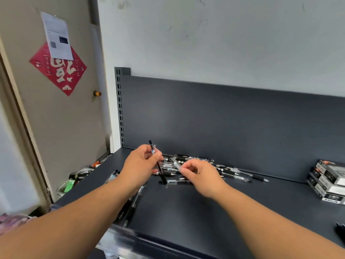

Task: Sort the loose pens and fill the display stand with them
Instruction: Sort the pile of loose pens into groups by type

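My left hand point(140, 165) grips a slim black pen point(161, 170), tilted near-upright, frame centre. My right hand point(199, 176) pinches a blurred clear plastic pen point(175, 163) just beside it. The loose pen pile point(229, 171) lies behind both hands on the dark grey shelf point(186, 212).

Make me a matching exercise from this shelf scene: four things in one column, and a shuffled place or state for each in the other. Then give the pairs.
Things
1. left hand
2. right hand
3. stacked boxes
4. red diamond sign

Places or states
A. stuck on the door
B. pinches a clear pen
C. at the right end of the shelf
D. grips a dark pen, nearly upright

Pairs: 1-D, 2-B, 3-C, 4-A
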Demonstrator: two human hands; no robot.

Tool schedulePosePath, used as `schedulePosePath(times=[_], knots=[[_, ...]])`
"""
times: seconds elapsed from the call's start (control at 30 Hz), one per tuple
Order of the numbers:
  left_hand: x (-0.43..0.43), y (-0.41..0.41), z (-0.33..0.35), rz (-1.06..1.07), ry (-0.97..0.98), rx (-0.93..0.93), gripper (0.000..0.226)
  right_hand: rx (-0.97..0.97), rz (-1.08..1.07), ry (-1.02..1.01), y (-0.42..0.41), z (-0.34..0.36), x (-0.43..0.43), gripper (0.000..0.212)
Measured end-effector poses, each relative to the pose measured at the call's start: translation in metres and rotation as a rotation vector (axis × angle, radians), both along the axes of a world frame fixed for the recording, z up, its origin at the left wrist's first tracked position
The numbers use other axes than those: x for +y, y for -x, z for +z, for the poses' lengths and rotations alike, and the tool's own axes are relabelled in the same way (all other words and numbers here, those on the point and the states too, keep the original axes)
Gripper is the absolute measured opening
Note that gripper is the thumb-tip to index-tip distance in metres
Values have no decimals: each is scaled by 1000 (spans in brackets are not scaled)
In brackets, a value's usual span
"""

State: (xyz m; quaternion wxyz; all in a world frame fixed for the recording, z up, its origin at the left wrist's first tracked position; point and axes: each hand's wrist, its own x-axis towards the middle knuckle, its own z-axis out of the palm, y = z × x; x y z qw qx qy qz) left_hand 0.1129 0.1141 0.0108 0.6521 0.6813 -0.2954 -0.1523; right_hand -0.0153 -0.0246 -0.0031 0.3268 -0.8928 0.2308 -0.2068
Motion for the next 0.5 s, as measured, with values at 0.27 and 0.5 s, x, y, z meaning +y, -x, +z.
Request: schedulePosePath(times=[0.27,0.5], knots=[[-1,0,4,-30,28,91,12,-214,110,-281,-20,11,24,6],[8,-14,10,91,21,-7,11,302,90,383,-25,-9,3,24]])
